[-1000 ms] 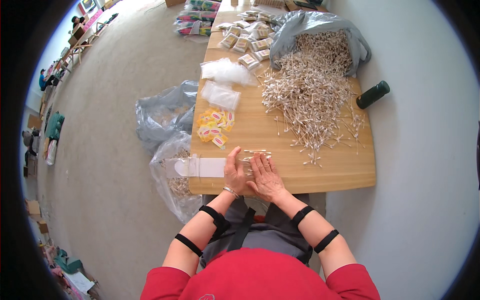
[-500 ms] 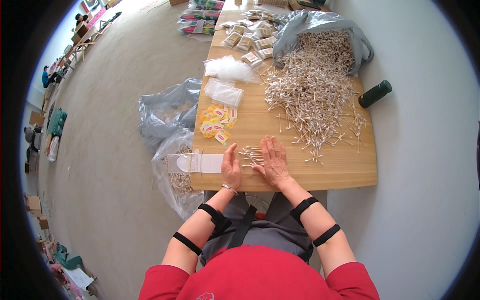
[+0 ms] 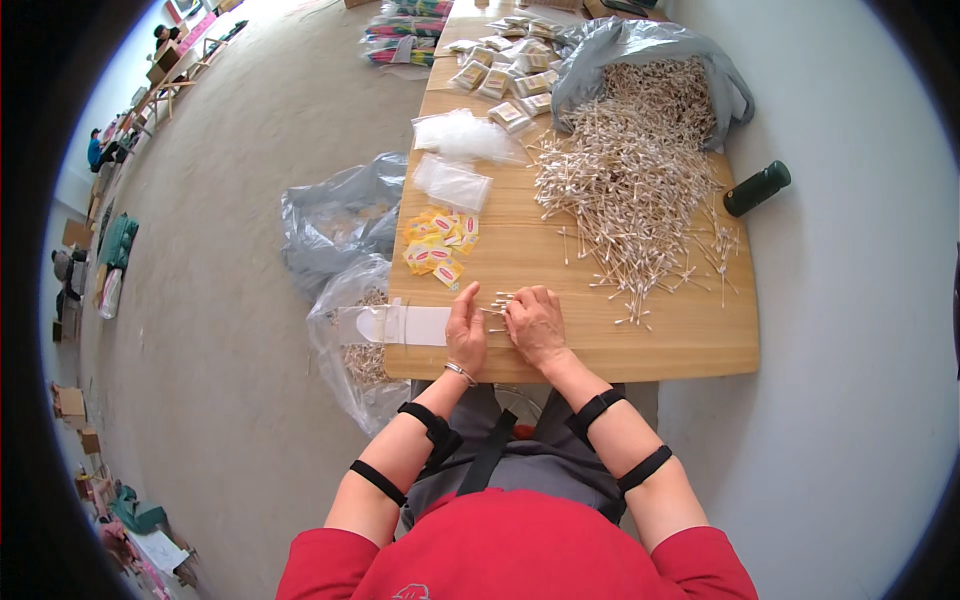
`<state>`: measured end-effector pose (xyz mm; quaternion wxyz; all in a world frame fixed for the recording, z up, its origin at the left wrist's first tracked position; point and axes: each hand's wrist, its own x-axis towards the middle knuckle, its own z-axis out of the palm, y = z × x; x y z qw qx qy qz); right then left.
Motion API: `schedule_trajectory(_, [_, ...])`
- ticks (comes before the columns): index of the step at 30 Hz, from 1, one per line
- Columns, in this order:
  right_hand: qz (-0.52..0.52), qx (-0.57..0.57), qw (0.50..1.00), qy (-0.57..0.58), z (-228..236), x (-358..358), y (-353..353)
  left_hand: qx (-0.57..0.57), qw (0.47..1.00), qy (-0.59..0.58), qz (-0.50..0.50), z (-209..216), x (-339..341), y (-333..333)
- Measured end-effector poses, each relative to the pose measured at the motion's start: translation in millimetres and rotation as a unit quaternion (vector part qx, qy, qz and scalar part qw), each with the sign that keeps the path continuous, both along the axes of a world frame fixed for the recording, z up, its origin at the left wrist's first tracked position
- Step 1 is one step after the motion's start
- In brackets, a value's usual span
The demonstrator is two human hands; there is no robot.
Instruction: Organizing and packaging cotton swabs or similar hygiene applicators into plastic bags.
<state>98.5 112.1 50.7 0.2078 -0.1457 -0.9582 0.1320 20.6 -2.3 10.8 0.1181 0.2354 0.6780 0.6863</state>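
Observation:
Near the table's front edge, a small row of cotton swabs lies between my two hands. My right hand is curled over their right ends with its fingers bent, covering part of them. On the other side my left hand stands on edge, fingers stretched out and holding nothing, facing the swab tips. Left of it a white card strip with a clear band around it reaches past the table edge. A large heap of cotton swabs spills toward me from a grey plastic bag.
Yellow and white cards, clear small bags and filled swab packets line the table's left side. A dark green bottle is by the right wall. Plastic bags hang or stand beyond the left edge.
My right hand has gone from lying flat with fingers stretched to curled over the swabs, slightly further left. The left hand stays nearly in place.

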Motion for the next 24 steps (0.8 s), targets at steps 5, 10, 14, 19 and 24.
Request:
schedule_trajectory(5, [0.045, 0.100, 0.993, -0.042, -7, -6, 5, -0.007, 1.000, 0.000, 0.002, 2, 1, -2])
schedule_trajectory(10, [0.037, 0.063, 0.997, -0.029, -6, -9, 9, 0.010, 1.000, -0.007, 0.006, -1, -1, -3])
schedule_trajectory(14, [-0.008, 0.004, 1.000, -0.022, 2, -3, 20, 0.014, 1.000, -0.025, 0.006, 1, 1, -1])
schedule_trajectory(19, [0.028, 0.010, 0.999, -0.042, 13, 32, 24, 0.008, 1.000, -0.026, 0.010, 4, 2, -3])
schedule_trajectory(24, [0.055, 0.070, 0.996, -0.029, 6, 49, 9, 0.012, 1.000, -0.020, 0.006, 0, 0, -2])
